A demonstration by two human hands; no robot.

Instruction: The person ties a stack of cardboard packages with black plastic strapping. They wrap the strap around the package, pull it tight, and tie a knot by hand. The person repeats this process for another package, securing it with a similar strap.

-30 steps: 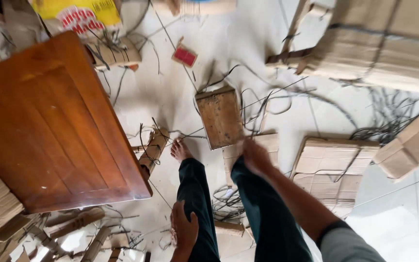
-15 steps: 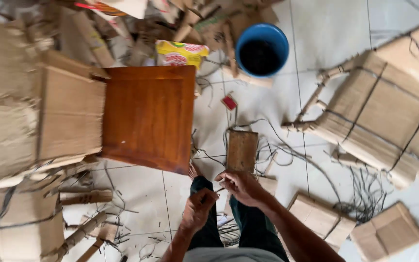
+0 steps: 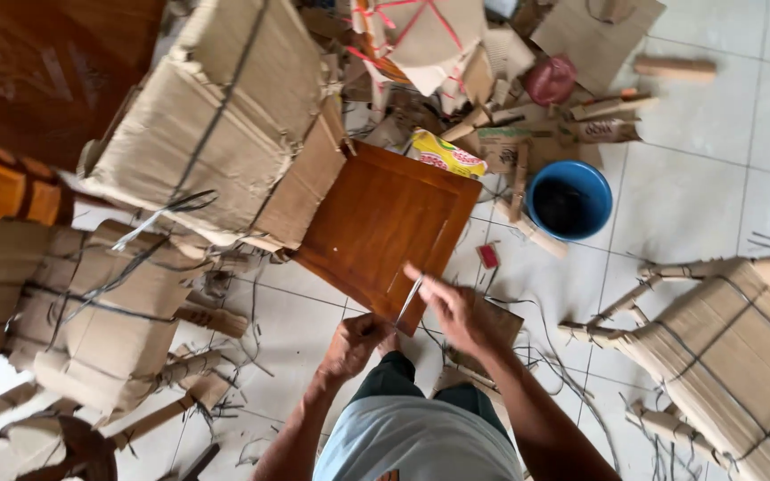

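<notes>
The tiled floor (image 3: 715, 169) is pale, glossy and square-jointed, strewn with offcuts of dark strapping and cardboard scraps; on it, up and left of the wooden panel (image 3: 376, 223), lies a big bundle (image 3: 216, 116) wrapped in creased brown cardboard and bound with dark straps; a second wrapped bundle (image 3: 91, 312) of the same rough cardboard sits left of the panel, lower down; a third, strapped bundle (image 3: 741, 347) with cardboard-wound legs sticking out lies well to the right of the panel, by the picture's edge; the panel itself is a square, reddish-brown, varnished piece with a raised frame and a sunken middle field, lying flat with one corner tucked under the big bundle; a round blue plastic bucket (image 3: 569, 198) with a dark inside stands just right of the panel; a yellow printed packet (image 3: 443, 153) lies at the panel's upper edge; a small red flat thing (image 3: 488, 256) lies between panel and bucket; the right hand (image 3: 452, 307) is at the panel's lower corner, fingers pinching one end of a thin pale strip (image 3: 408, 301); the left hand (image 3: 356, 343), just below that corner, is curled closed around the strip's lower end; the strip runs taut and slanted between both hands.
</notes>
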